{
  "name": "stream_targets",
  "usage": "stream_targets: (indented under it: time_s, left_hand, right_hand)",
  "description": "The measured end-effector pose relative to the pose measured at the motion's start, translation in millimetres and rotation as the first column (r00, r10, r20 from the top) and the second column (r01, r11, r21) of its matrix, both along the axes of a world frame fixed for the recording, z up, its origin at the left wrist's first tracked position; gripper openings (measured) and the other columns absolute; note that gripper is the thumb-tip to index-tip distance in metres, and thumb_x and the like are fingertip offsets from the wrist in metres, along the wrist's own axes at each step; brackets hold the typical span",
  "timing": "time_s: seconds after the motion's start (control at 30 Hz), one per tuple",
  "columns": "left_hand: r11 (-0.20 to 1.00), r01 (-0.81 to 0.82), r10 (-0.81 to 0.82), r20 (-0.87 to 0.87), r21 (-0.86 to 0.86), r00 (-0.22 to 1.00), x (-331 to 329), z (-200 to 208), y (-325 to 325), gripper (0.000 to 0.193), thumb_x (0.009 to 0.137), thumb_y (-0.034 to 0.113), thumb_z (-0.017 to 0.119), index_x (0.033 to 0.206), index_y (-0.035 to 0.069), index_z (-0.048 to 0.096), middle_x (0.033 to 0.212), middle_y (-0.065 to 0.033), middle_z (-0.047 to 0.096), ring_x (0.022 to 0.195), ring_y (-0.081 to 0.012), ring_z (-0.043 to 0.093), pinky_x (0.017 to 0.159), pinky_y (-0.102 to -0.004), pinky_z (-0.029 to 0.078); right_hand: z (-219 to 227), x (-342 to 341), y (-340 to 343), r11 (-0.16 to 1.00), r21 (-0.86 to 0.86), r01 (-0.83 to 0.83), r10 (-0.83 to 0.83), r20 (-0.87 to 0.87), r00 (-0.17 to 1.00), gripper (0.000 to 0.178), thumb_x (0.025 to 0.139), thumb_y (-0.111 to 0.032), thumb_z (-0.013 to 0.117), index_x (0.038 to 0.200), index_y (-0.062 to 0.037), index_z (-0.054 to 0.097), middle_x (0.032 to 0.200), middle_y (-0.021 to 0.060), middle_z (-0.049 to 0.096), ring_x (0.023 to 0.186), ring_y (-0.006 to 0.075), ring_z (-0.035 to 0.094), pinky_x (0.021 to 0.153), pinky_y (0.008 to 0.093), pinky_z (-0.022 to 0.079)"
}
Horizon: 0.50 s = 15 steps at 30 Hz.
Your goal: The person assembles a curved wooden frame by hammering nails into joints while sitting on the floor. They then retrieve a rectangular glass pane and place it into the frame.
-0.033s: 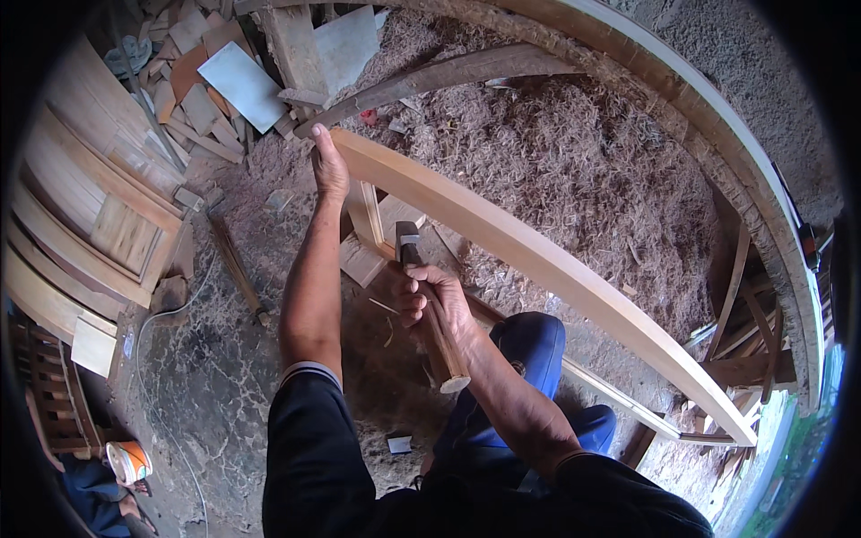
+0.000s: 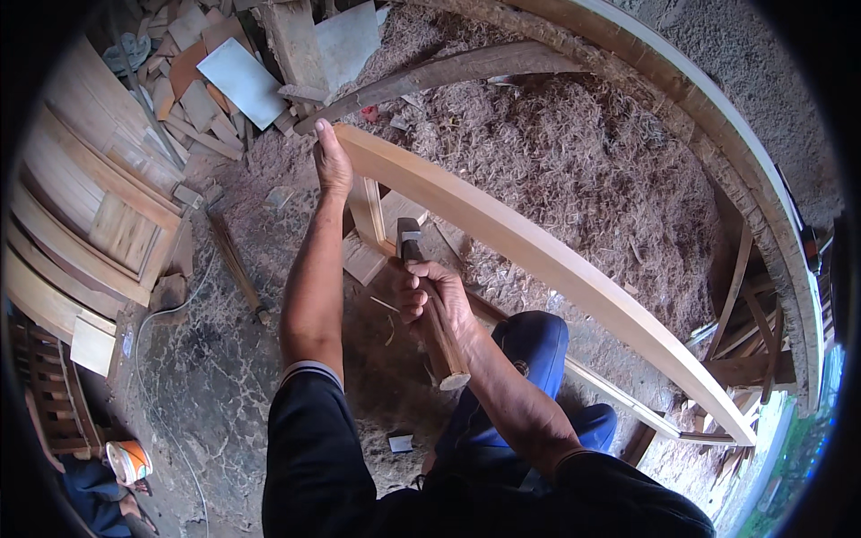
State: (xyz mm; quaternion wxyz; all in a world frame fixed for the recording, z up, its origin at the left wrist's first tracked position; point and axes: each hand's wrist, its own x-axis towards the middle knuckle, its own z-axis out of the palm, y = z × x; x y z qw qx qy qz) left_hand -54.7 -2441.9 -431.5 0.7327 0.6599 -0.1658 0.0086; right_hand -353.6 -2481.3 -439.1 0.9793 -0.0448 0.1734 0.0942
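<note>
My left hand grips the upper left end of a long pale wooden frame, thumb up along its end; the other fingers are mostly hidden. The frame stands on edge and slants down to the right past my knees. My right hand is closed around the wooden handle of a hammer. The hammer's metal head points up, beside the frame's short end piece and apart from the long top rail. The handle's butt points down toward my lap.
Wood shavings cover the ground beyond the frame. Curved wooden panels and offcuts lie at left. A wooden stick and cable lie on the floor. At lower left, another person's legs show near a bucket.
</note>
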Motion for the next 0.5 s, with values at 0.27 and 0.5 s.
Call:
stream_targets:
  time_s: [0.27,0.5]
  left_hand:
    - [0.994,-0.109,0.107,0.082,0.017,0.991,7.0,4.8,-20.5,0.092,0.097,0.077,0.025,0.104,-0.006,0.063,0.1,-0.0153,0.066,0.096,-0.0233,0.06,0.087,-0.0385,0.048]
    - [0.986,-0.163,0.157,0.116,0.043,0.981,1.8,8.8,-23.0,0.09,0.1,0.073,0.024,0.104,-0.006,0.065,0.098,-0.0158,0.067,0.092,-0.0247,0.061,0.085,-0.0406,0.048]
  right_hand:
    - [7.4,43.5,12.7,0.982,0.081,0.171,-0.14,-0.303,0.943,0.015,0.091,-0.014,0.061,0.102,-0.0051,0.057,0.072,-0.0035,0.052,0.053,0.0069,0.05,0.048,0.0228,0.044]
    - [30.0,44.3,7.8,0.994,-0.108,0.033,-0.01,0.207,0.978,0.02,0.09,-0.013,0.062,0.107,-0.0112,0.052,0.069,-0.0041,0.054,0.053,0.0081,0.052,0.047,0.0227,0.046]
